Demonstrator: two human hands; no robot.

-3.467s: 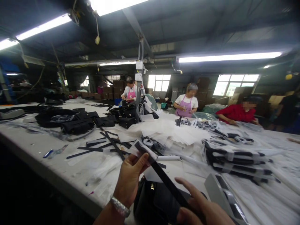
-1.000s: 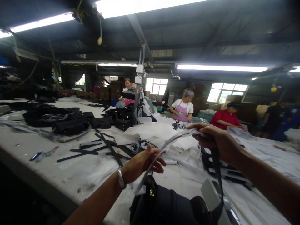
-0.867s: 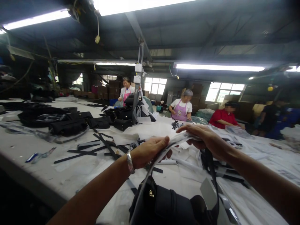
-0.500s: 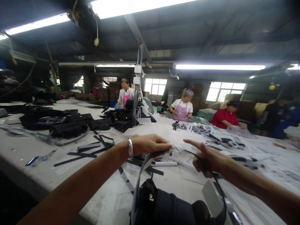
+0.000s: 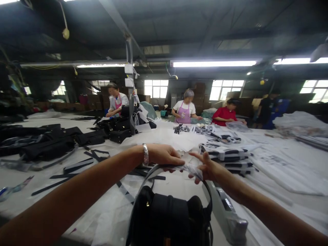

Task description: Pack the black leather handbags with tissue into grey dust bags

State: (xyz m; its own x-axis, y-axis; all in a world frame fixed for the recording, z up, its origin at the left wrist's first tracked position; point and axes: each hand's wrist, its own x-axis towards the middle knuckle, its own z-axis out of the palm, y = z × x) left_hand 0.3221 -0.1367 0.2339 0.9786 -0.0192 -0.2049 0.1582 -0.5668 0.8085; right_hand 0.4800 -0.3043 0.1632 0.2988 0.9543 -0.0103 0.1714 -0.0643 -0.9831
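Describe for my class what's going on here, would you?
A person's left grip pinches a long, flat, grey-and-black strap that arches above a black, leather-like handbag. The right grip is close beside it, at crinkled clear plastic on the strap. Other people work across the white table.

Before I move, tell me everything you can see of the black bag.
The bag is black, smooth and leather-like, with a raised band down its middle and a gold fitting on its left side. It sits at the bottom centre of view, its base cut off by the frame. Its strap, partly in clear wrap, arches above it; your left hand pinches the strap near the top, while your right hand is at the wrap just beside. A grey dispenser stands right of the bag.
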